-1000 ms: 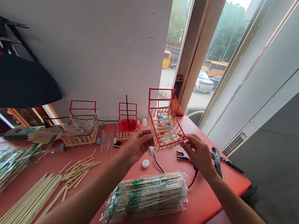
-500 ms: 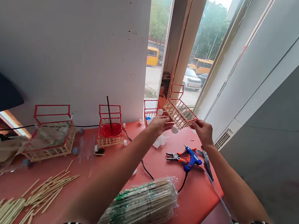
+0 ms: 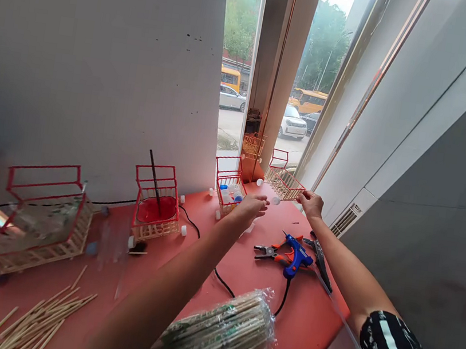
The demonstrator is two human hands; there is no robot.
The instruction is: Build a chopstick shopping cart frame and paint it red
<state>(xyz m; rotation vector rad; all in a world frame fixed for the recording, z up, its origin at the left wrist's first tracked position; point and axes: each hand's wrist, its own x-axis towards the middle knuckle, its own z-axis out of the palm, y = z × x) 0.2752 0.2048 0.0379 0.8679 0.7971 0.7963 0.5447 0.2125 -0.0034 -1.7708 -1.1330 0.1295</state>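
A small stick-built cart (image 3: 284, 185) with a red rim, a red handle frame and white bottle-cap wheels is at the far corner of the table, by the window. My right hand (image 3: 312, 205) pinches its near right corner. Whether all its wheels rest on the tabletop, I cannot tell. My left hand (image 3: 253, 207) is free of the cart, fingers stretched out just left of the near wheel. Left of that hand stands a similar cart (image 3: 228, 194) holding white and blue caps.
A blue glue gun (image 3: 297, 256), pliers (image 3: 267, 253) and a black-handled tool (image 3: 320, 256) lie on the red table (image 3: 303, 317). Wrapped sticks (image 3: 223, 335) lie in front, loose sticks (image 3: 44, 315) at left. More carts stand by the wall, one with a red bowl (image 3: 157, 209).
The cart has come down and away from me to the table's far corner. My left hand has let go of it; my right hand still grips its corner. The view has shifted slightly right.
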